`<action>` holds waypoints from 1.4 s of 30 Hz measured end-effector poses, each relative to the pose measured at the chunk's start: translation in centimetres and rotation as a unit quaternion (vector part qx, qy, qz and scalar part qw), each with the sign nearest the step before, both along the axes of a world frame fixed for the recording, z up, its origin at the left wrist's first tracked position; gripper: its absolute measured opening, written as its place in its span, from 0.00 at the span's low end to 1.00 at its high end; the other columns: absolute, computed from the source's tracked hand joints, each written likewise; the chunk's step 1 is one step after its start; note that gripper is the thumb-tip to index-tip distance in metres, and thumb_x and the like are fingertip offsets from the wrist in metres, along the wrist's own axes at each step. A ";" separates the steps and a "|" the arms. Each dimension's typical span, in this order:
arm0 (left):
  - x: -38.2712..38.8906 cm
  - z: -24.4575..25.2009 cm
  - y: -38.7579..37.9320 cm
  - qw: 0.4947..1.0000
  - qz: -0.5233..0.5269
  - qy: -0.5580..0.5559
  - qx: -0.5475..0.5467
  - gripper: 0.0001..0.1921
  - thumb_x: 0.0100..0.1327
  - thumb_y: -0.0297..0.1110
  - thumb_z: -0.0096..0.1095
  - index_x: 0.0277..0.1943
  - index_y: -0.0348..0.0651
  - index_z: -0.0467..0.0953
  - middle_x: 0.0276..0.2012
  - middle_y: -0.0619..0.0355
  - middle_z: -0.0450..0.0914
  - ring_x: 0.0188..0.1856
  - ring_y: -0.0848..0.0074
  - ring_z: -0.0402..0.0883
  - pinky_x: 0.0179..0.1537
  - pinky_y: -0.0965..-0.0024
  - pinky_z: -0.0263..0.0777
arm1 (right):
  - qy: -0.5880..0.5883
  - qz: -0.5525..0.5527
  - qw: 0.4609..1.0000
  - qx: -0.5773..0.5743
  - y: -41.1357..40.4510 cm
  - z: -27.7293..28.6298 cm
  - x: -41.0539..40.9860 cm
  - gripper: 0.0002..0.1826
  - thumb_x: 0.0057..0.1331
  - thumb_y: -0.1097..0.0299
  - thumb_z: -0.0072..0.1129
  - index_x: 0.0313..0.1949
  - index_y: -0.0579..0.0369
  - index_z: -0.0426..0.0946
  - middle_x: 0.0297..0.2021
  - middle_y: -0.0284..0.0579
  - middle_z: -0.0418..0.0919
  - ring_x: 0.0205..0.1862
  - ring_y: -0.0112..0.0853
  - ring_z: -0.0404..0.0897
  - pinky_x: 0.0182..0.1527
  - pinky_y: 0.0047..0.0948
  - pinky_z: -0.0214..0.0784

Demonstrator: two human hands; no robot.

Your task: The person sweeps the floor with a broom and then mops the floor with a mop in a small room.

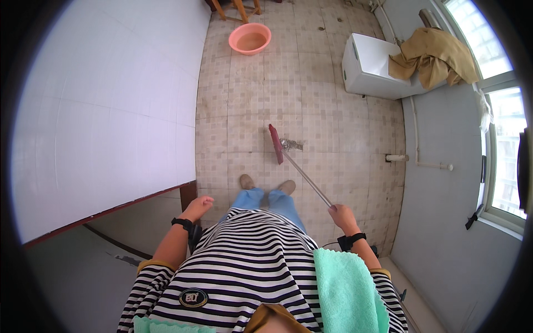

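Note:
My right hand is closed around the top of a thin metal handle. At the handle's far end a dark red broom head rests on the tiled floor, ahead of my shoes. Directly right of the broom head lies a small patch of grey debris. My left hand hangs at my left side, fingers partly curled, holding nothing. A green towel lies over the right side of my striped shirt.
Ahead stands a pink basin with brownish water, near a wooden stool. A white appliance with a tan cloth on it is at the right wall. A white pipe stub sticks out there. A white wall runs along the left.

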State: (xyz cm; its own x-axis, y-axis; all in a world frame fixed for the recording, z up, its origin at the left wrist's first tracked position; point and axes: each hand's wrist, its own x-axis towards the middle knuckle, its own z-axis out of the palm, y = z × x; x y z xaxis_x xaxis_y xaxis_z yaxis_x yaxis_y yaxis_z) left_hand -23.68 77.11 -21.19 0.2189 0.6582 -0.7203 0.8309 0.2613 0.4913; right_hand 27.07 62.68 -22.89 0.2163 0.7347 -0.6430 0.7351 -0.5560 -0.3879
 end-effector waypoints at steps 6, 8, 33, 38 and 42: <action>0.9 0.1 0.5 1.000 0.002 -0.019 0.000 0.15 0.57 0.36 0.54 0.46 0.41 0.74 0.36 0.52 0.80 0.39 0.69 0.79 0.42 0.70 0.70 | 0.074 0.006 0.997 0.008 5.5 -3.0 -3.8 0.18 0.59 0.56 0.48 0.35 0.59 0.77 0.33 0.59 0.77 0.38 0.51 0.75 0.41 0.42 0.67; 1.4 0.2 1.2 1.000 0.006 -0.027 -0.002 0.15 0.56 0.36 0.55 0.46 0.41 0.74 0.36 0.52 0.80 0.39 0.69 0.79 0.42 0.71 0.70 | 0.067 0.025 0.997 0.016 8.3 -5.6 -6.1 0.19 0.59 0.55 0.48 0.35 0.60 0.77 0.33 0.60 0.77 0.39 0.51 0.75 0.42 0.43 0.67; -10.5 -3.7 16.6 0.999 -0.023 -0.019 -0.025 0.16 0.54 0.38 0.56 0.44 0.39 0.75 0.38 0.51 0.79 0.41 0.68 0.78 0.44 0.70 0.70 | 0.385 -0.571 0.719 -0.093 14.9 -2.9 -10.1 0.11 0.64 0.60 0.47 0.36 0.54 0.68 0.18 0.31 0.62 0.13 0.16 0.54 0.13 0.14 0.47; -10.5 -2.7 21.1 0.998 -0.055 -0.012 0.015 0.15 0.55 0.35 0.56 0.45 0.39 0.75 0.38 0.51 0.79 0.40 0.69 0.78 0.43 0.71 0.70 | 0.368 -0.598 0.700 -0.134 14.1 -4.6 -12.3 0.11 0.65 0.59 0.45 0.32 0.53 0.68 0.16 0.29 0.60 0.12 0.17 0.53 0.12 0.15 0.46; -10.4 -3.8 21.9 0.998 -0.041 -0.038 -0.011 0.14 0.56 0.34 0.54 0.44 0.39 0.75 0.33 0.54 0.79 0.35 0.73 0.77 0.39 0.73 0.69 | 0.395 -0.612 0.669 -0.146 9.5 -3.7 -14.1 0.11 0.65 0.59 0.45 0.32 0.52 0.69 0.17 0.29 0.61 0.12 0.17 0.53 0.12 0.16 0.46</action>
